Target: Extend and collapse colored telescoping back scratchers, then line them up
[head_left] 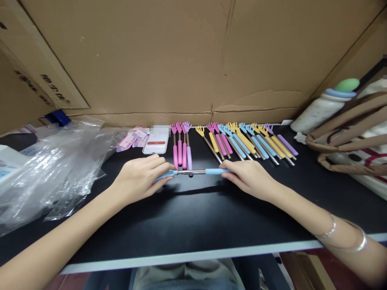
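Note:
A blue back scratcher (213, 171) with a metal rod is held level above the black table. My left hand (143, 177) is closed round its claw end, and most of the claw is hidden by the fingers. At the other end, my right hand (249, 177) grips the blue handle. Just behind my hands lie pink back scratchers (180, 152) and a purple one (189, 157), side by side. A longer row of yellow, pink, blue and purple back scratchers (242, 141) lies to the right of them.
Clear plastic bags (75, 169) are heaped on the left. A phone (156, 140) and pink printed cards (133, 137) lie at the back. At the right stand a white bottle (322, 106) and a bag with brown handles (356, 149). Cardboard (151, 56) walls the rear.

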`<state>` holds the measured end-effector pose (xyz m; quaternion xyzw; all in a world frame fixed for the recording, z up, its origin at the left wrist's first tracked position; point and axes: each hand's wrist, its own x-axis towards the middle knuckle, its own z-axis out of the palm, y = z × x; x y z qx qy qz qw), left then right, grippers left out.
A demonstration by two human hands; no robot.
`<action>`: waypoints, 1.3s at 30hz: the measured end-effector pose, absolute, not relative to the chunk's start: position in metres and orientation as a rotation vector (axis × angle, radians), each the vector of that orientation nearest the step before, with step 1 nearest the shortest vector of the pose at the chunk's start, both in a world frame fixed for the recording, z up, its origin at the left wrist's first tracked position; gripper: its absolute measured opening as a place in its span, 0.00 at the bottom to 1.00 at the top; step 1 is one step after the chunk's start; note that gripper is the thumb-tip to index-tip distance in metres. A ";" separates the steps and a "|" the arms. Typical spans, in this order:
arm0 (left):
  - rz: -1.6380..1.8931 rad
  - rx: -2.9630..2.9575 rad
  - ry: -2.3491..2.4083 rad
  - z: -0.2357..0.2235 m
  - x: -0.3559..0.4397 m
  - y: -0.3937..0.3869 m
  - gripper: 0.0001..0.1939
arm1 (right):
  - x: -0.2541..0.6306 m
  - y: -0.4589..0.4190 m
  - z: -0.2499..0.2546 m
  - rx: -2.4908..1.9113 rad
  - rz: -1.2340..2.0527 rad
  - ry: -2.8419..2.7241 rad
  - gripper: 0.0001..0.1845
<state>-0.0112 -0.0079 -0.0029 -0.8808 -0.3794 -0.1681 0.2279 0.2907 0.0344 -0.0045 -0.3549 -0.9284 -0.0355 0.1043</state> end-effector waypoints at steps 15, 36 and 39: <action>-0.565 -2.379 -1.076 -0.002 -0.007 -0.009 0.10 | 0.287 0.030 -0.004 -1.100 0.082 -2.650 0.13; -0.633 -2.402 -1.088 -0.008 0.016 -0.024 0.11 | 0.281 0.022 -0.002 -0.962 0.106 -2.750 0.13; -0.639 -2.398 -1.075 -0.007 0.017 -0.026 0.11 | 0.281 0.021 -0.002 -0.858 0.025 -2.765 0.14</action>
